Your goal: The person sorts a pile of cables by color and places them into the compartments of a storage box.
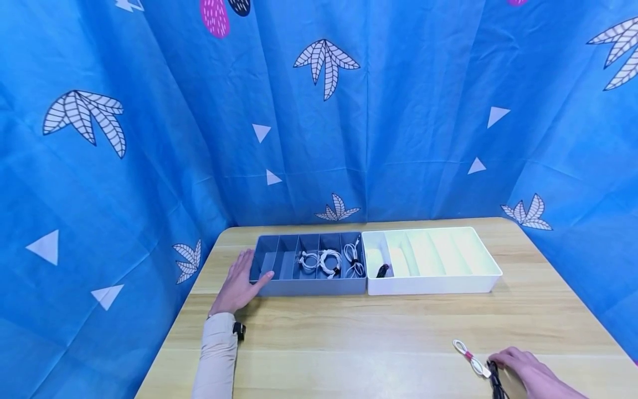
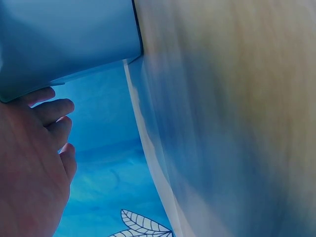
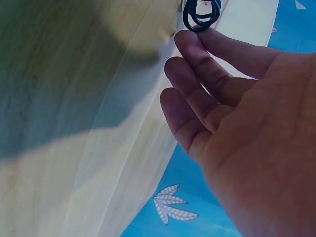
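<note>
My left hand [image 1: 240,285] lies against the left end of a dark grey-blue divided box [image 1: 314,287], thumb at its front corner and fingers along its side. The left wrist view has that hand [image 2: 37,163] at the box's edge [image 2: 69,44]. In three of its compartments are coiled cables, including a white one [image 1: 330,262]. At the front right, my right hand [image 1: 530,372] pinches a coiled black cable [image 1: 495,379] between thumb and fingertips. Its loops [image 3: 202,19] show at the fingertips in the right wrist view. Beside it lies a white cable [image 1: 471,358] with a red tie.
A white divided box [image 1: 433,285] adjoins the grey-blue one on the right, with a small dark cable [image 1: 382,270] in its leftmost compartment. Both stand towards the back of the wooden table [image 1: 349,338]. A blue patterned curtain [image 1: 399,122] hangs behind and at both sides.
</note>
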Demonstrator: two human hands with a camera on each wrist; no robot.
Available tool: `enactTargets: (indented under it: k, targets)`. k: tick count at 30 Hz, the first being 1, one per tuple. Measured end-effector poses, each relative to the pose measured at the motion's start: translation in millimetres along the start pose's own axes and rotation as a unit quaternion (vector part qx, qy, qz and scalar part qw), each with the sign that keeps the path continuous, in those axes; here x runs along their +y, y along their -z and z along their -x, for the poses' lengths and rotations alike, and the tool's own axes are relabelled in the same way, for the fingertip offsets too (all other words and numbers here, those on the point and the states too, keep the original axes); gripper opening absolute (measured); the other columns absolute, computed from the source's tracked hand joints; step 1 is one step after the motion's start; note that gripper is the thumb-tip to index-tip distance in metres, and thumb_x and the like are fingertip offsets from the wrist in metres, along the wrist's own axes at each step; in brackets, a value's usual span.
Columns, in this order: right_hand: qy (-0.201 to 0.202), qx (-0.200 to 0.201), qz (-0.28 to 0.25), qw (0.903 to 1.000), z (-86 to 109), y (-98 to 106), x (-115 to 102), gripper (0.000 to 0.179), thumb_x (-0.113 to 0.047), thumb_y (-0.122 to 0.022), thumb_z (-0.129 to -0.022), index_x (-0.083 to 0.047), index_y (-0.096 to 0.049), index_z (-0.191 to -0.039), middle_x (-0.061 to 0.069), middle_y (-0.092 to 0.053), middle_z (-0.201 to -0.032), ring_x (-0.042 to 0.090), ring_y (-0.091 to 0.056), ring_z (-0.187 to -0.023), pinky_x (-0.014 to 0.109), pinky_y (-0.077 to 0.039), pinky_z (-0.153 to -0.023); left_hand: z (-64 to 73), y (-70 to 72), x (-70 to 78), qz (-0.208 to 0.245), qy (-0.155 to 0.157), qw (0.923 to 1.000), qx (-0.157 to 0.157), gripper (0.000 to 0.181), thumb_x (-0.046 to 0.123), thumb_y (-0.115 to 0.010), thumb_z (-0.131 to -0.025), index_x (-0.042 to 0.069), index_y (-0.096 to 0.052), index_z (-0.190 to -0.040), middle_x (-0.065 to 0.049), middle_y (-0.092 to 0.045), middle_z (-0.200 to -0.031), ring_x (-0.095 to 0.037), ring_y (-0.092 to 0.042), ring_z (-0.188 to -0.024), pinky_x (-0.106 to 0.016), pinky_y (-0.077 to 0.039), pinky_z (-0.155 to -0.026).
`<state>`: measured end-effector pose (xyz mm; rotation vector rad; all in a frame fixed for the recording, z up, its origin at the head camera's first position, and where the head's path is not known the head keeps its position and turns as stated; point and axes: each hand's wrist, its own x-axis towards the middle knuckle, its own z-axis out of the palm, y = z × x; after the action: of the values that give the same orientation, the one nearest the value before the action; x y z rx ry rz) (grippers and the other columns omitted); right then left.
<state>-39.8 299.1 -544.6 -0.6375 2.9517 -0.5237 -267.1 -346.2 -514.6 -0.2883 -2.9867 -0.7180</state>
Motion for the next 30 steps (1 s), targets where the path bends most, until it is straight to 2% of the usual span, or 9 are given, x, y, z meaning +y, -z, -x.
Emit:
enactTargets:
  k: [8, 17, 24, 30]
  targets:
    - [-0.048, -0.054, -0.015, 0.9973, -3.4, 6, -2, 0.067, -0.049, -0.084, -0.082, -0.002, -0.066, -0.126, 0.001, -0.062, -0.116, -0.007, -0.052, -0.095, 0.023, -0.052, -0.073, -0.2, -1.1, -2.0, 0.005, 0.0, 1.0, 0.001, 0.107, 0.076, -0.049, -0.095, 0.008, -0.01, -0.167, -0.015, -0.009, -0.176, -0.038, -0.003, -0.164, -0.063, -0.008, -0.131]
    - [-0.027, -0.041, -0.001, 0.9988, -2.8, 9, 0, 0.07, -0.051, -0.084, -0.081, 0.0, -0.066, -0.126, 0.002, -0.063, -0.116, -0.005, -0.054, -0.096, 0.025, -0.054, -0.074, -0.6, -1.4, -1.7, 0.007, -0.001, 1.0, 0.003, 0.107, 0.077, -0.049, -0.095, 0.007, -0.012, -0.167, -0.015, -0.01, -0.175, -0.038, -0.004, -0.164, -0.063, -0.006, -0.131]
    - [-0.063, -0.069, -0.006, 0.9957, -7.4, 13, -1, 0.074, -0.054, -0.084, -0.081, -0.002, -0.065, -0.129, 0.004, -0.064, -0.121, 0.003, -0.057, -0.095, 0.026, -0.055, -0.075, -0.4, -1.4, -2.0, -0.001, -0.001, 1.0, 0.004, 0.106, 0.076, -0.048, -0.095, 0.006, -0.013, -0.167, -0.015, -0.011, -0.175, -0.04, -0.006, -0.163, -0.064, -0.009, -0.13]
    - [-0.028, -0.033, 0.001, 0.9991, -5.6, 14, 3, 0.072, -0.053, -0.086, -0.079, 0.0, -0.067, -0.125, 0.002, -0.064, -0.115, -0.004, -0.054, -0.095, 0.026, -0.054, -0.073, -0.4, -1.5, -1.3, 0.001, 0.002, 1.0, 0.004, 0.107, 0.077, -0.048, -0.094, 0.007, -0.013, -0.167, -0.015, -0.01, -0.175, -0.039, -0.006, -0.163, -0.064, -0.009, -0.13]
